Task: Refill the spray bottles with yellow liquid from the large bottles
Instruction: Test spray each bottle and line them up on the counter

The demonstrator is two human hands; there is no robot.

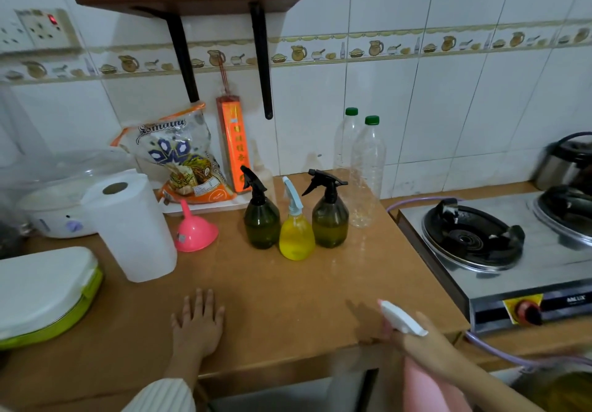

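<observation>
Right hand (416, 341) at the tabletop's (288, 299) near edge, fingers closed around a pink spray bottle with white trigger head (404, 318), nozzle pointing up-left. Left hand (197, 323) flat, fingers spread, holding nothing. Pink plastic funnel (194, 230) lies far-left, nearer the left hand.

- The left hand (198, 323) is bare, with a cream sleeve (161, 397) (soft, with thin ribs) at 7 o'clock.
- The right hand (416, 336) is bare, no sleeve.
</observation>
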